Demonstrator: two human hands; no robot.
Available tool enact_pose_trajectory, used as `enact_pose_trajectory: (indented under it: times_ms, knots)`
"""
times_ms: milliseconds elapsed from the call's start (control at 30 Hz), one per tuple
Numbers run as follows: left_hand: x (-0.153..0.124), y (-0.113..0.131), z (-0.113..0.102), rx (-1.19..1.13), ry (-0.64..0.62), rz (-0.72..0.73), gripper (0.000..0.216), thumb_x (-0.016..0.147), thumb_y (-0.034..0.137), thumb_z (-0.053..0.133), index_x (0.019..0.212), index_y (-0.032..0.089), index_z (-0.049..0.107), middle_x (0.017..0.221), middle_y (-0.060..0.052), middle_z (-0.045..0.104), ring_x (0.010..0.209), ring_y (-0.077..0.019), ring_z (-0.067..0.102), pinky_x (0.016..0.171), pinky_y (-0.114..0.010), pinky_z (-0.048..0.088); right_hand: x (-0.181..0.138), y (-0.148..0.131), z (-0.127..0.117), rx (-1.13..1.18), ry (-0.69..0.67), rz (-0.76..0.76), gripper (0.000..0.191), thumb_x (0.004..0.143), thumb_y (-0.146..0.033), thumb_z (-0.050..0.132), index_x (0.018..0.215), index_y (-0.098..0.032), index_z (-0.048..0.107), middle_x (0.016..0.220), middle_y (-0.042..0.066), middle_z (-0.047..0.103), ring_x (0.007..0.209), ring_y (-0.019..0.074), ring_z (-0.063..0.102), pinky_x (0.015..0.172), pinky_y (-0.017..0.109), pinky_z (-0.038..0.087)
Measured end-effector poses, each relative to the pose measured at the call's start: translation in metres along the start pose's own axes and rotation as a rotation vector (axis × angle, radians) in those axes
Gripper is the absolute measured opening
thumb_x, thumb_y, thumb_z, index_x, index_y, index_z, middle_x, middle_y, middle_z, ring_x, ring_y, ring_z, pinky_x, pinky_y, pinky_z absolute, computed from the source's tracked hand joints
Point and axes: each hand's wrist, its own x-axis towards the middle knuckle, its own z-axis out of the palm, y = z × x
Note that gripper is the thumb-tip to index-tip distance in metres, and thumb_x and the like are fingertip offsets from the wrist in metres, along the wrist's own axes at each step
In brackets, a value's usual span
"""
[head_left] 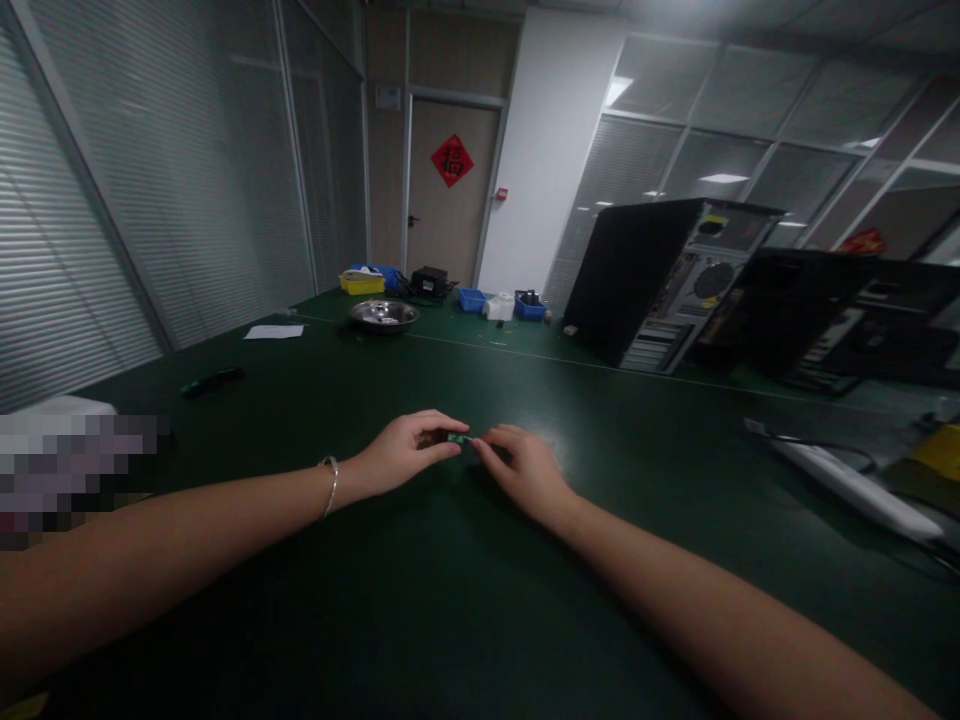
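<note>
Over the middle of the dark green table [405, 590], my left hand [409, 445] pinches a small green piece [457, 438] between thumb and fingers. It looks like a little circuit board, but it is too small to be sure. A silvery bracelet circles the left wrist. Facing it from the right, my right hand [525, 465] is closed, thumb and fingertips together at the green piece's right end. A thin pale tip shows there between the two hands; what the right fingers grip is too small to make out.
At the back stand a metal bowl [384, 317], a yellow bin [362, 284], a blue bin [472, 299] and a black box [430, 282]. A computer tower [645, 280] rises at right, near a white power strip [855, 485]. A dark green-and-black object [212, 382] and paper [274, 331] lie left.
</note>
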Motion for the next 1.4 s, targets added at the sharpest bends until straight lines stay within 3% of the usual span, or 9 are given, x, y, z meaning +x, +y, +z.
enact_pose_trajectory:
  times_ms: [367, 600, 800, 1000, 1233, 1400]
  knots:
    - [0.002, -0.0031, 0.0001, -0.134, -0.053, -0.087, 0.027, 0.084, 0.024, 0.06, 0.109, 0.018, 0.067, 0.102, -0.007, 0.066, 0.091, -0.0187, 0.061, 0.085, -0.034, 0.05, 0.0001, 0.0063, 0.0044, 0.053, -0.005, -0.055, 0.028, 0.094, -0.035, 0.044, 0.087, -0.02, 0.067, 0.078, 0.003, 0.061, 0.075, 0.0157, 0.056, 0.066, 0.026, 0.042]
    - [0.0002, -0.002, -0.0001, -0.028, -0.005, 0.018, 0.024, 0.085, 0.026, 0.059, 0.106, 0.02, 0.069, 0.107, -0.007, 0.065, 0.101, -0.0212, 0.06, 0.089, -0.033, 0.048, -0.0007, 0.0007, 0.0005, 0.038, -0.013, -0.05, 0.027, 0.094, -0.035, 0.044, 0.088, -0.021, 0.066, 0.079, 0.004, 0.061, 0.077, 0.0161, 0.056, 0.066, 0.026, 0.041]
    - [0.0009, -0.0033, 0.0, -0.112, -0.047, -0.044, 0.027, 0.083, 0.025, 0.06, 0.108, 0.019, 0.068, 0.106, -0.007, 0.065, 0.098, -0.0208, 0.061, 0.088, -0.034, 0.049, -0.0006, 0.0023, 0.0029, 0.062, 0.0, -0.077, 0.026, 0.095, -0.033, 0.044, 0.087, -0.021, 0.066, 0.079, 0.002, 0.061, 0.076, 0.015, 0.056, 0.066, 0.025, 0.04]
    - [0.0013, -0.0042, -0.0007, -0.096, -0.001, -0.044, 0.026, 0.084, 0.024, 0.06, 0.108, 0.018, 0.068, 0.109, -0.008, 0.064, 0.104, -0.0218, 0.059, 0.092, -0.034, 0.047, -0.0004, 0.0029, 0.005, 0.026, -0.008, -0.069, 0.026, 0.095, -0.034, 0.044, 0.085, -0.02, 0.065, 0.078, 0.003, 0.06, 0.075, 0.0154, 0.055, 0.064, 0.025, 0.04]
    - [0.0023, -0.0043, 0.0007, -0.188, -0.066, -0.091, 0.027, 0.083, 0.024, 0.061, 0.109, 0.017, 0.066, 0.11, -0.008, 0.065, 0.103, -0.0218, 0.06, 0.092, -0.036, 0.048, -0.0002, 0.0028, 0.0037, 0.078, -0.023, -0.111, 0.027, 0.095, -0.032, 0.045, 0.083, -0.019, 0.064, 0.075, 0.002, 0.059, 0.072, 0.0142, 0.055, 0.064, 0.025, 0.04]
    - [0.0028, -0.0077, 0.0013, -0.268, -0.008, -0.099, 0.031, 0.081, 0.021, 0.063, 0.111, 0.017, 0.059, 0.113, -0.008, 0.062, 0.109, -0.0216, 0.058, 0.095, -0.038, 0.046, 0.0004, 0.0051, 0.0069, 0.092, 0.02, -0.082, 0.027, 0.094, -0.033, 0.045, 0.082, -0.019, 0.064, 0.077, 0.003, 0.061, 0.074, 0.0151, 0.056, 0.066, 0.025, 0.04]
